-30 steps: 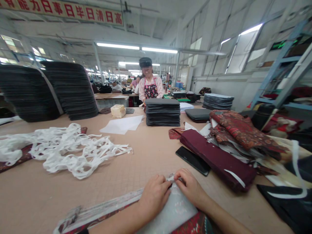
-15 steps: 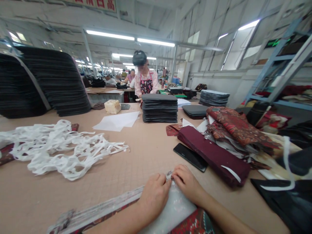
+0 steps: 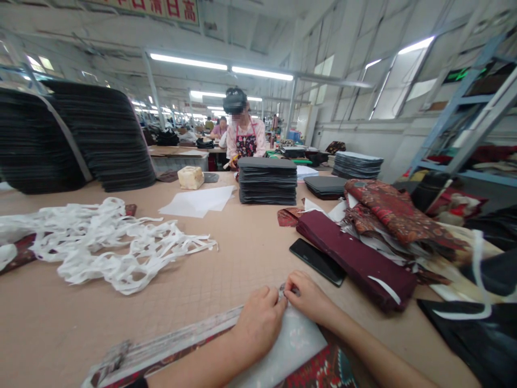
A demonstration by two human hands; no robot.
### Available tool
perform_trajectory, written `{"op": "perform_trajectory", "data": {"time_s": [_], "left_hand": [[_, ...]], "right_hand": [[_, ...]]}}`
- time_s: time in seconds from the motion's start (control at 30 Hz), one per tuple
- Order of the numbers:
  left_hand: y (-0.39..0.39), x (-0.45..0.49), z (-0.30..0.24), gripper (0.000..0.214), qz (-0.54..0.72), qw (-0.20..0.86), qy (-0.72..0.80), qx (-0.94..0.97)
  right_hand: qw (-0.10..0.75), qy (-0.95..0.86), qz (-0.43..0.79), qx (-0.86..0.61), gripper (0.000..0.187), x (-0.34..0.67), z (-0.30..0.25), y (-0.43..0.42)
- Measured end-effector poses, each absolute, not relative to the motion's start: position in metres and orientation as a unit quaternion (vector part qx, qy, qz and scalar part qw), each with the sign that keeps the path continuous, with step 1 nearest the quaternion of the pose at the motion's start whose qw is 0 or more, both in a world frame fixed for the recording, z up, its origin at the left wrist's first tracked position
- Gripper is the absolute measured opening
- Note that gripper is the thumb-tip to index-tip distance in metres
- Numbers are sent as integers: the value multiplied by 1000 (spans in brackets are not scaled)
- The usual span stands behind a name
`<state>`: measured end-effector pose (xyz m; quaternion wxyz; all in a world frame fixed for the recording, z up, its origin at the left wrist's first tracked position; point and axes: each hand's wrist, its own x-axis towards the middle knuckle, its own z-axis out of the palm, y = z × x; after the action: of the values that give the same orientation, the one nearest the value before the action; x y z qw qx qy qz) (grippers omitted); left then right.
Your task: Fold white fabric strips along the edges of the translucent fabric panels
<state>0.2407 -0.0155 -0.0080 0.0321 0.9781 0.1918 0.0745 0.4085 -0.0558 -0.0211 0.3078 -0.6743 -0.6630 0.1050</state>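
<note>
Close in front of me lies patterned red fabric (image 3: pixel 313 372) with a pale grey backing sheet (image 3: pixel 297 337) over part of it. My left hand (image 3: pixel 260 318) is closed at the far edge of this fabric, its fingertips pressed together on the corner. Right beside it, my right hand (image 3: pixel 305 296) is curled with thumb and finger pinching the same edge. A small grey gathered bit shows between the two hands. To the left, beyond my forearm, stretches a layered bundle of fabric strips (image 3: pixel 181 339) with pale edges.
White tangled strips (image 3: pixel 133 253) lie on the left. A black phone (image 3: pixel 317 261) and folded maroon cloth (image 3: pixel 355 258) are right of my hands. A stack of dark sheets (image 3: pixel 267 180) stands ahead, with a co-worker (image 3: pixel 245 134) behind it. Tall black stacks (image 3: pixel 100 134) rise at left.
The view has shifted slightly, so the scene sits a little further right and lower. My right hand's fingers have curled a little differently; both hands stay at the fabric edge.
</note>
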Motion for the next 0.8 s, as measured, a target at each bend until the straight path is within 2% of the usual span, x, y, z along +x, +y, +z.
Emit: {"op": "perform_trajectory", "data": {"time_s": [0.2,0.4,0.6,0.8], "left_hand": [[-15,242,-10,25,80,21,194,978],[-15,241,-11,24,81,23,193,978],[-13,230,1,20,69,80,236,966],[-4,175,26,10,19,103,301,948]], "right_hand": [[269,-666,176,-673,16,417,-18,-40],[293,-640,195,-683,8,417,-25,-38],[368,-611,181,-677,11,417,-26,-36],[492,-607,166,-601,18,405,43,-71]]}}
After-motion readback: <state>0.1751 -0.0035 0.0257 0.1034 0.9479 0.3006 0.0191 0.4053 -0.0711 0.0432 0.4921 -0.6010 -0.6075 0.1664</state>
